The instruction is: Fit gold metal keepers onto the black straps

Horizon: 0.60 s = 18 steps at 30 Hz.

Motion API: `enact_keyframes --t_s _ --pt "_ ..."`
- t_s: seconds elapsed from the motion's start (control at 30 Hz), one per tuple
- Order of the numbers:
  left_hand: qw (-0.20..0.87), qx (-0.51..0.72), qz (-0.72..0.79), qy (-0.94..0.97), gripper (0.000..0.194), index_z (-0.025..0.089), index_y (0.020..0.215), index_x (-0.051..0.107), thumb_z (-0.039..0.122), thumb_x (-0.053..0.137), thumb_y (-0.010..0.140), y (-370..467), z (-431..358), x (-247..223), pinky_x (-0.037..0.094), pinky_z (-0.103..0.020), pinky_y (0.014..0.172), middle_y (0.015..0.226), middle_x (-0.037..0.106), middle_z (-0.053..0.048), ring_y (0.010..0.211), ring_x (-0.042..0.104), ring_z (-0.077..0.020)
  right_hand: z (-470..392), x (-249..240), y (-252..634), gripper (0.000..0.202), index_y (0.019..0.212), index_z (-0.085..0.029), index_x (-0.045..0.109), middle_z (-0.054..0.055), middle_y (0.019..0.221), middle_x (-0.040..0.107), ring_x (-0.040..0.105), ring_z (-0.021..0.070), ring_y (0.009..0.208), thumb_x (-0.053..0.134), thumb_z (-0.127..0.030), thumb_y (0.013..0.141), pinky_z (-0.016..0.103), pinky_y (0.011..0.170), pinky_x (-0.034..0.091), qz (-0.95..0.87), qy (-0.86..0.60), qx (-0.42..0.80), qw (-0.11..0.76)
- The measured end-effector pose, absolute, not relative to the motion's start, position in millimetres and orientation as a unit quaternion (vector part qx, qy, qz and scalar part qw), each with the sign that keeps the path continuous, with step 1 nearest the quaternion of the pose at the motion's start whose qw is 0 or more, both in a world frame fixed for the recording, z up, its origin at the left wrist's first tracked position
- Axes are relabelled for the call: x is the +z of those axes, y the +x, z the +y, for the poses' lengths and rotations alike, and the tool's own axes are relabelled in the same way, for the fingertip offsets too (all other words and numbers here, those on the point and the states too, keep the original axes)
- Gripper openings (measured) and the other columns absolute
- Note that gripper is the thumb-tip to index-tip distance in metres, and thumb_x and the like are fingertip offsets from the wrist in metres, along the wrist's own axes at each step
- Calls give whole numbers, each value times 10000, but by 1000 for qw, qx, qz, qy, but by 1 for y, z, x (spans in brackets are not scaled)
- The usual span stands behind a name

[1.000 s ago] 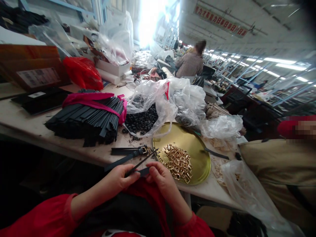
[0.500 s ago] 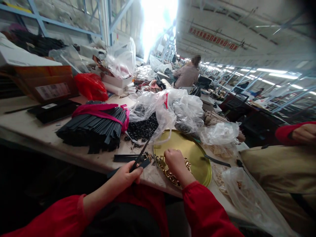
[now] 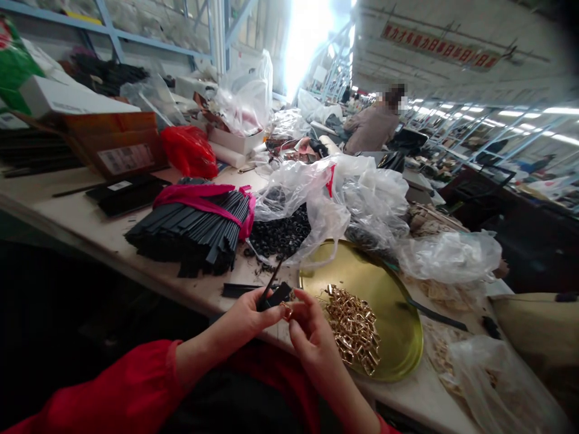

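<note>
Your sleeves (image 3: 117,386) are plain red. The strap (image 3: 279,295) you hold is matt black, the buckle (image 3: 287,311) at your fingertips gold, matching the shiny gold buckle heap (image 3: 355,331) on your yellow-gold tray (image 3: 400,301). Your strap bundle (image 3: 194,232) is charcoal black, its tie (image 3: 199,194) vivid magenta. You also have black loops (image 3: 283,232), a bright red bag (image 3: 190,150), a brown carton (image 3: 129,141) and a pale beige worktop (image 3: 72,220).

On my feed I see a red bag (image 3: 190,152) beside a cardboard box (image 3: 118,140) at ten o'clock, a person (image 3: 370,130) at one.
</note>
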<state>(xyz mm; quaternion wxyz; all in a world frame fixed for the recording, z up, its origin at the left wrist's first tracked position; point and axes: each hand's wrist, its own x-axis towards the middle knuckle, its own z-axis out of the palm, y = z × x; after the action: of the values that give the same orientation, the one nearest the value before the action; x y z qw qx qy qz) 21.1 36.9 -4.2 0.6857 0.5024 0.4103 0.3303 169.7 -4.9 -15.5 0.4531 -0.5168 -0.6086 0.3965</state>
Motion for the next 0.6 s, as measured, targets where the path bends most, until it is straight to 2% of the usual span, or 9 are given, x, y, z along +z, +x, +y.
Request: enact_keyframes --t_s 0.1,0.2,0.3,0.47,0.6 --pt "660 330 431 520 291 144 907 596 372 618 728 19 34 -10 436 -243 671 800 620 -17 729 558 -152 -4 -24 154 459 1169 -237 431 20 915 638 612 155 815 585 -194 739 297 757 474 -402 -459 622 490" --pt "626 312 443 560 244 145 848 590 372 577 761 16 32 -15 420 -221 589 721 588 0 649 531 -132 -4 -27 148 508 1088 -229 507 -4 843 647 602 125 697 714 -206 624 237 640 467 -297 -402 716 487" --pt "611 290 445 587 231 145 842 571 367 541 783 14 30 -17 398 -209 557 705 566 5 630 508 -125 -7 -28 150 477 1044 -233 551 -19 772 649 558 96 580 749 -251 611 204 536 426 -282 -406 721 486" --pt "578 232 438 649 211 155 788 567 351 490 794 9 26 -10 371 -204 548 674 547 11 616 491 -128 -15 -33 155 255 865 -201 642 -28 652 627 528 103 565 721 -328 658 225 556 429 -344 -473 621 522" --pt "533 210 440 692 237 178 731 528 357 414 838 1 21 -3 359 -205 567 600 510 30 586 473 -124 -19 -33 155 231 761 -200 627 -45 628 614 496 66 499 753 -332 620 194 510 428 -227 -487 640 549"
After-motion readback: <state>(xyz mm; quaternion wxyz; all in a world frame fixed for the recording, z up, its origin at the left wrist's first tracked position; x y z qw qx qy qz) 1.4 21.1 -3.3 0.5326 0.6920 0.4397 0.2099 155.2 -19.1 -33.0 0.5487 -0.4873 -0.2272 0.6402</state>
